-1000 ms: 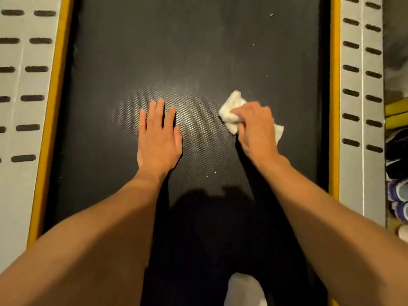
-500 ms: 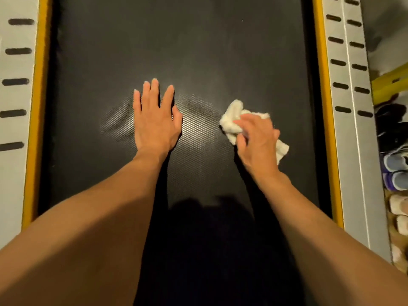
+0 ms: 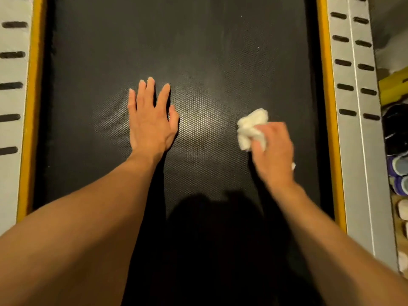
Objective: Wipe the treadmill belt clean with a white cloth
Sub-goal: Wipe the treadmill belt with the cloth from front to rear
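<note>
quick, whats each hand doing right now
Left hand: open, fingers straight, flat on the belt.
Right hand: closed around the white cloth, holding it on the belt.

A matt black belt (image 3: 198, 51) with a fine dimpled, rubbery-looking texture catches a dull sheen where light falls at its middle. The white cloth (image 3: 249, 129) looks soft, fluffy and crumpled, while the grey side rails (image 3: 346, 151) appear smooth and matt, edged by smooth yellow strips (image 3: 328, 107).
</note>
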Motion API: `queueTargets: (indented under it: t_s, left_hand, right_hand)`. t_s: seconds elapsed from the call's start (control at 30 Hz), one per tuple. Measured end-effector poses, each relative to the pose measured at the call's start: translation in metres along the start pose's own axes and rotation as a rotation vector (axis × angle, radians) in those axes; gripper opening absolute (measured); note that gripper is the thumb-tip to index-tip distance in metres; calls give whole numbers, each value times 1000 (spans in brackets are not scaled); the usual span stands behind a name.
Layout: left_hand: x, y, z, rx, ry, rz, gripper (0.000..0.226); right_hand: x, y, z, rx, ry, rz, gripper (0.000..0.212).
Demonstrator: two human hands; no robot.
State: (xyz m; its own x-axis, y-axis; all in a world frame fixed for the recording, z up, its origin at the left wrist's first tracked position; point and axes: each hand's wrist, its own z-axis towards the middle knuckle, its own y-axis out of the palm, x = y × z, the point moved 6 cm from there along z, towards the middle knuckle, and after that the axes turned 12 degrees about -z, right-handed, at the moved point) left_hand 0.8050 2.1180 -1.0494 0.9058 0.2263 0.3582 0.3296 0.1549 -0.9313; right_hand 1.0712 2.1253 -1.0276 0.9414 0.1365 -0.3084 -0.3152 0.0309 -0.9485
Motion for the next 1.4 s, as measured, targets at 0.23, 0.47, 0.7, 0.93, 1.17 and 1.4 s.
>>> queueTargets:
  t_s: [0.23,0.47,0.7,0.93,1.17,1.4]
  left_hand:
    - [1,-1,-1,53,18,-28,51]
    - [5,-3,-4,119,84,-43,46]
    - [21,1,-46,127,118,-73,44]
    - [57,18,-79,126,195,-47,42]
    - [57,26,-79,48,168,22,45]
    - [58,26,-79,19,162,45,46]
  right_hand:
    - [-58,-2,-80,-224,-564,83,24]
    - [64,-30,18,44,-47,-212,23]
    - [37,-24,-62,-79,-375,-28,28]
    - [75,-43,41,8,-100,-190,32]
    - [49,-33,-37,-128,-448,-109,30]
    - [74,-24,18,41,26,-287,29]
